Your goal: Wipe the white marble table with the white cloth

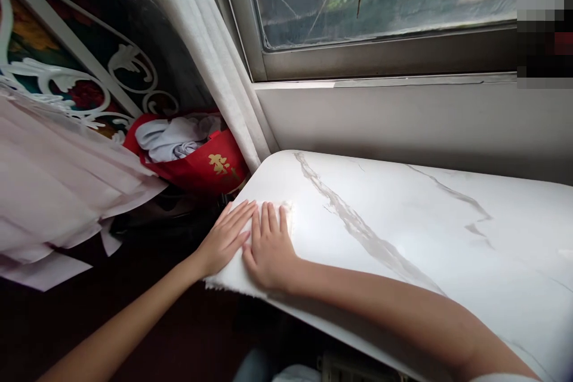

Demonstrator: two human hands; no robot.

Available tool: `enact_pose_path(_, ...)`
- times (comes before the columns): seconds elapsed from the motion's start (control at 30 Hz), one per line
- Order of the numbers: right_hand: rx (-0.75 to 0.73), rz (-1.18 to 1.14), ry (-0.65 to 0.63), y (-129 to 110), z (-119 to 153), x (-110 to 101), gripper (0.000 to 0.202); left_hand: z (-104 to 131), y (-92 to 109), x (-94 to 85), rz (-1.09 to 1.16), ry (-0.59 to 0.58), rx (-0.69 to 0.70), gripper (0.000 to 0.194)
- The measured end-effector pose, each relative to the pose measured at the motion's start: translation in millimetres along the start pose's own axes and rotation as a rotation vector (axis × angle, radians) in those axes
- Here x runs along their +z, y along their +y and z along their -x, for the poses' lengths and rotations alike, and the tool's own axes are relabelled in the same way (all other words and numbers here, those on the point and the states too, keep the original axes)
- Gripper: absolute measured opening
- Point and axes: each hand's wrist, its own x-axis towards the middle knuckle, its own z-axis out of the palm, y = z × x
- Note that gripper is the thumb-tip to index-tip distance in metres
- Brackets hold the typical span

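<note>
A white cloth [239,276] lies spread at the left end of a white marble-patterned table [367,209], its frayed edge hanging slightly over the front rim. My left hand [226,240] rests flat on the cloth near the table's left edge, fingers stretched out. Just to its right, my right hand [270,250] presses flat on the same cloth with its fingers extended. The two hands nearly touch at the thumbs. Neither hand grips anything.
A red bag [197,167] with pale clothes in it stands beyond the table's left end. Pale pink fabric [67,179] hangs at the left. A white curtain [210,48] and a window [380,0] are behind the table.
</note>
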Motion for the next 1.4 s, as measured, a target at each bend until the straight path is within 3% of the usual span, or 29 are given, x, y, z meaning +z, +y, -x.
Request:
enact_pose_path(0.1,-0.036,-0.054,-0.035,-7.7,12.7,-5.0,0.065,18.9,13.1,-2.4,-0.022,0.011,-0.026,0.052)
enact_pose_path(0.23,0.038,-0.084,-0.053,0.4,-4.1,-3.7,0.068,0.8,1.7,2.2,-0.019,0.005,-0.032,0.051)
enact_pose_path(0.33,0.147,-0.056,-0.023,22.0,-36.1,0.7,0.066,-42.8,-20.5,11.9,0.002,0.015,-0.047,0.050)
enact_pose_path(0.5,0.289,0.064,0.068,93.1,-93.5,-2.4,0.061,-151.8,-46.7,30.5,0.046,0.024,-0.078,0.048)
enact_pose_path(0.6,0.341,0.129,0.071,142.2,-112.5,-13.0,0.059,-213.1,-43.8,39.4,0.051,0.016,-0.077,0.047)
enact_pose_path(0.67,0.384,0.168,0.090,167.5,-115.9,-20.0,0.058,-242.2,-36.1,44.1,0.040,0.010,-0.067,0.046)
enact_pose_path(0.8,0.426,0.210,0.136,189.0,-106.9,-28.0,0.057,-264.5,-18.1,49.1,0.011,0.011,-0.028,0.045)
enact_pose_path(0.9,0.414,0.222,0.139,184.2,-91.0,-30.0,0.057,-253.5,-3.9,49.0,0.008,0.017,-0.015,0.045)
enact_pose_path(1.0,0.362,0.214,0.107,168.5,-67.3,-32.2,0.057,-225.3,15.6,46.6,-0.008,0.027,-0.045,0.046)
enact_pose_path(1.17,0.261,0.205,0.073,125.5,-10.1,-36.9,0.057,-154.6,60.4,40.0,-0.032,0.070,-0.089,0.047)
enact_pose_path(1.4,0.025,0.143,-0.010,68.7,92.9,-52.3,0.060,-47.0,136.9,31.0,-0.010,0.126,-0.024,0.054)
